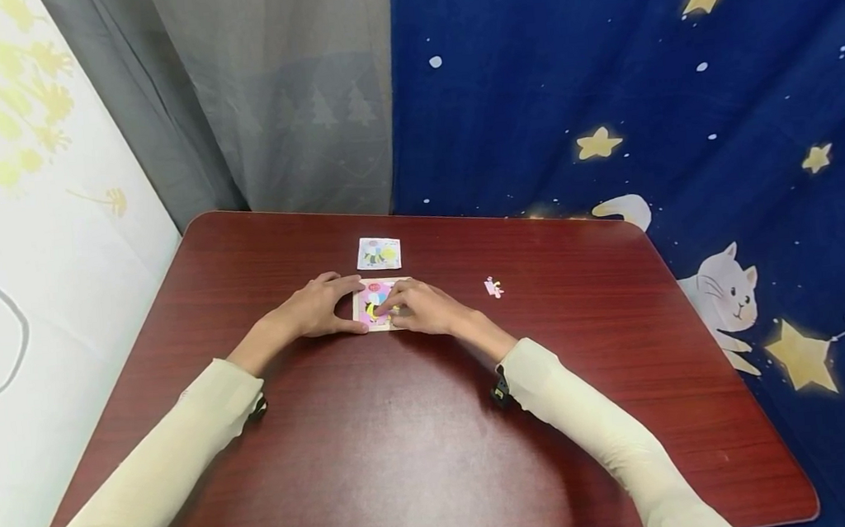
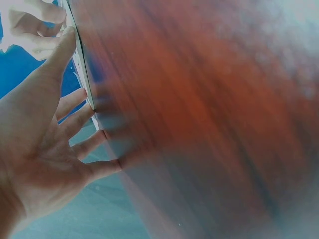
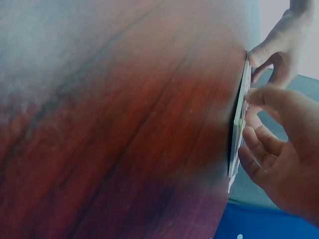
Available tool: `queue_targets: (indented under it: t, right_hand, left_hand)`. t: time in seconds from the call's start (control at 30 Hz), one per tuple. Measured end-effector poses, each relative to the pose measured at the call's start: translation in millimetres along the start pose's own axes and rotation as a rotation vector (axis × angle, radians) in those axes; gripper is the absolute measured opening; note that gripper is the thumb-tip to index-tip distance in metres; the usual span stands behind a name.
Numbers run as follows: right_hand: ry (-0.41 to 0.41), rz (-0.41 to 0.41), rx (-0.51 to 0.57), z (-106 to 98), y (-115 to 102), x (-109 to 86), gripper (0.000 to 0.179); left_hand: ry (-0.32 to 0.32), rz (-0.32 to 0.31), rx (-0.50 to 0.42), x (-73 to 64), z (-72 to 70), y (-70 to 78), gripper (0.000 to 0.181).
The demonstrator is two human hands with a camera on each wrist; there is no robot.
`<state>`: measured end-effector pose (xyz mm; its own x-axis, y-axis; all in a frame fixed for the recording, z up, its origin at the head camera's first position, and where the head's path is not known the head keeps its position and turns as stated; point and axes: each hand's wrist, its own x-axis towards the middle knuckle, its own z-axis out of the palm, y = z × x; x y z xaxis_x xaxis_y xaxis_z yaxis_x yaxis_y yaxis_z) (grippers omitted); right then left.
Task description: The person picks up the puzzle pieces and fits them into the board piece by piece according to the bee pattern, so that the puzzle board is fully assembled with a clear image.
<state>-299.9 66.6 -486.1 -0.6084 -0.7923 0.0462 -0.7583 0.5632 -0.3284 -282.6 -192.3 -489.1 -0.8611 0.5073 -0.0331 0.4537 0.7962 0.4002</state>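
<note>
A small wooden jigsaw puzzle (image 1: 371,319) in a pale frame, with a bee picture on pink, lies flat on the table. My left hand (image 1: 316,307) spans its left side, with the thumb on the near corner and the index finger at the far corner. In the left wrist view the other fingers (image 2: 104,170) spread past the board and touch the table. My right hand (image 1: 426,306) comes over the board from the right, a fingertip pressing on the picture. Its other fingers (image 3: 255,167) are loosely bent beside the board's edge, partly covering the puzzle's right side.
A printed picture card (image 1: 379,254) with a bee lies just beyond the puzzle. To the right, a few small pink pieces (image 1: 495,287) lie together on the dark red table (image 1: 377,449). Grey and blue curtains (image 1: 500,108) hang behind the far edge.
</note>
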Motion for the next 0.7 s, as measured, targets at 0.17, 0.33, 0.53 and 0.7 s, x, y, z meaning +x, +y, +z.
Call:
queue_targets:
  t: [0.17,0.33,0.53,0.7]
  right_hand:
    - [-0.003,0.004,0.011,-0.5,-0.3,-0.2,0.026]
    - [-0.012,0.017,0.013,-1.6,0.7,-2.1,0.029]
    - [-0.024,0.035,0.025,-4.3,3.7,-4.0,0.031]
    - [-0.010,0.058,0.033,-5.1,4.5,-3.7,0.028]
  left_hand:
    - [-0.001,-0.003,-0.003,-1.0,-0.3,0.7,0.087]
    - [0.002,0.003,-0.004,-1.9,-0.1,1.7,0.087]
    - [-0.005,-0.004,-0.002,-1.2,0.2,2.0,0.087]
    - [-0.002,-0.010,-0.006,-0.8,-0.8,1.7,0.087]
